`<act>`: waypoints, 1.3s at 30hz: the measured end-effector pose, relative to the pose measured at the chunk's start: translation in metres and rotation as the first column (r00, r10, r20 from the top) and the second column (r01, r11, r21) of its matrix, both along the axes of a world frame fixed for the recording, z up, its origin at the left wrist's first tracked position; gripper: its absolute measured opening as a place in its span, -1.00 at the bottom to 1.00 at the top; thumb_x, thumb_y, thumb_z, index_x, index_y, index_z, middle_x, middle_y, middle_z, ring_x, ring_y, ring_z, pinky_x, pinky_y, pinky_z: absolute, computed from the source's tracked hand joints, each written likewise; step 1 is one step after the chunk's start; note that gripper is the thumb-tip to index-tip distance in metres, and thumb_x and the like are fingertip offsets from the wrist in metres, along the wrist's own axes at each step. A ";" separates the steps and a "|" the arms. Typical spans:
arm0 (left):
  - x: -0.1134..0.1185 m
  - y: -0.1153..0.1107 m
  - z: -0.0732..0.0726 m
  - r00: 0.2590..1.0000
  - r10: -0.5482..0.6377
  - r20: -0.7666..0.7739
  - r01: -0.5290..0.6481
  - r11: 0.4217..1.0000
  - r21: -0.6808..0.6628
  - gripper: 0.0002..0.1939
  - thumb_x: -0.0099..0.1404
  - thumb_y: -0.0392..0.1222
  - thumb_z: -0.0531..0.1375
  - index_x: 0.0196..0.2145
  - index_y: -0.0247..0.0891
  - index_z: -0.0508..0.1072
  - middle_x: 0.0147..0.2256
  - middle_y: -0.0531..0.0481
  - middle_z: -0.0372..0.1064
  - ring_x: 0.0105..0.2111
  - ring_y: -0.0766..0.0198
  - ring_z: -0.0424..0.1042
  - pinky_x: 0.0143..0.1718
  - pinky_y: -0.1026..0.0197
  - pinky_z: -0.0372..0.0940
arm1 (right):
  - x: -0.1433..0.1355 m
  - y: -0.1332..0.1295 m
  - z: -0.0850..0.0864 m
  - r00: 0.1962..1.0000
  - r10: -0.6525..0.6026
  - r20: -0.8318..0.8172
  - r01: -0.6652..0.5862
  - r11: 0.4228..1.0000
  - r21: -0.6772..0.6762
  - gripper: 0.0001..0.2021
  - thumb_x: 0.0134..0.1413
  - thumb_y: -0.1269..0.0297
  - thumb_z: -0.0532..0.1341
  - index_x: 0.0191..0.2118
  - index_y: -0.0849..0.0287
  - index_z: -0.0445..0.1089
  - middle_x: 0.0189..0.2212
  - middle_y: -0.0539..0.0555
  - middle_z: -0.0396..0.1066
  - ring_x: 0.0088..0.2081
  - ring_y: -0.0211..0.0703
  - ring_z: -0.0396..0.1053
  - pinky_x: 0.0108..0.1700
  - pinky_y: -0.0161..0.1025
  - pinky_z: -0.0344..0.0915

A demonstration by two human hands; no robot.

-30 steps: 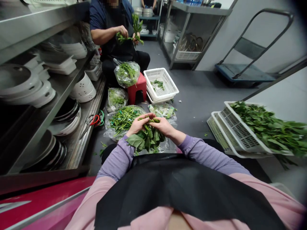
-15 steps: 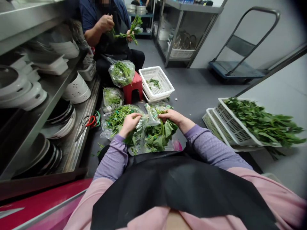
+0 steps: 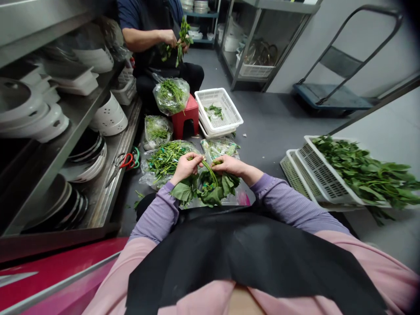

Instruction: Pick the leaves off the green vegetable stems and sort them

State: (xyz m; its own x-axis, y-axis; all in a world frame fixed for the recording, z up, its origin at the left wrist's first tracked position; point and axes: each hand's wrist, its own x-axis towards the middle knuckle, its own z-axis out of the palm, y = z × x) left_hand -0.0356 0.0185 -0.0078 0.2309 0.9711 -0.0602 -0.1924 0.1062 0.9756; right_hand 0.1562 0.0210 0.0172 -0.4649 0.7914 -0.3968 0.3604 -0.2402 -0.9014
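Note:
My left hand (image 3: 187, 167) is closed in a pinch on the stem end of some leafy greens (image 3: 213, 190), a green stalk running from its fingertips. Close beside it, my right hand (image 3: 229, 165) is closed around stems of the same greens, with broad leaves hanging below. Under both hands the greens overlap a clear plastic bag, and its contents are partly hidden. Just left of my left hand lies a plastic bag of cut green stems (image 3: 166, 157). Beyond my hands is another plastic bag (image 3: 219, 148) with a printed pattern.
A co-worker (image 3: 154, 39) handles greens behind a red stool (image 3: 187, 119) bearing a bag of greens (image 3: 172, 95). White baskets (image 3: 238, 111) stand beside it. At right is a basket heaped with leafy greens (image 3: 364, 168). Scissors (image 3: 126, 162) lie on the left shelf (image 3: 101, 197); a trolley (image 3: 334, 98) stands behind.
My left hand has moved right and up to the stems by my right hand. My right hand has shifted slightly left and down. The co-worker's hands have come together on their greens.

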 end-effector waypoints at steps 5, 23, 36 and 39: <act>-0.003 0.002 0.001 0.999 0.020 0.025 -0.020 1.000 0.008 -0.64 0.02 0.04 0.27 -0.51 -0.32 0.29 -0.64 0.08 0.34 -0.82 0.50 0.11 -0.78 0.36 0.08 | 0.002 -0.007 0.001 0.999 0.040 0.019 -0.041 0.998 0.040 -0.70 -0.19 0.11 0.24 -0.43 0.30 0.38 -0.67 -0.10 0.20 -0.62 -0.41 0.09 -0.52 -0.37 0.03; -0.004 -0.002 0.009 0.984 0.149 0.101 -0.158 0.983 0.089 -0.65 0.02 0.02 0.28 -0.47 -0.33 0.30 -0.62 0.06 0.38 -0.82 0.50 0.11 -0.77 0.36 0.08 | 0.030 0.013 -0.037 0.843 -0.408 -0.350 0.443 0.896 0.024 -0.83 -0.13 0.19 0.13 -0.53 0.16 0.16 -0.68 -0.10 0.12 -0.61 -0.35 0.09 -0.53 -0.34 0.04; -0.003 0.008 -0.004 0.945 0.070 0.318 -0.046 0.995 -0.083 -0.61 -0.05 0.02 0.33 -0.42 -0.35 0.35 -0.59 0.06 0.39 -0.83 0.56 0.04 -0.77 0.36 0.07 | 0.009 -0.021 -0.025 0.794 -0.036 -0.607 -0.182 0.938 -0.294 -0.68 -0.13 0.10 0.27 -0.36 0.27 0.28 -0.62 -0.07 0.14 -0.58 -0.36 0.13 -0.50 -0.32 0.10; -0.007 0.010 -0.005 0.949 0.073 0.308 -0.057 0.997 -0.060 -0.62 -0.04 0.02 0.32 -0.42 -0.35 0.36 -0.60 0.05 0.39 -0.83 0.55 0.04 -0.76 0.36 0.07 | 0.007 -0.025 -0.025 0.807 -0.079 -0.585 -0.132 0.942 -0.309 -0.73 -0.16 0.15 0.26 -0.41 0.25 0.27 -0.65 -0.07 0.13 -0.58 -0.34 0.12 -0.47 -0.29 0.14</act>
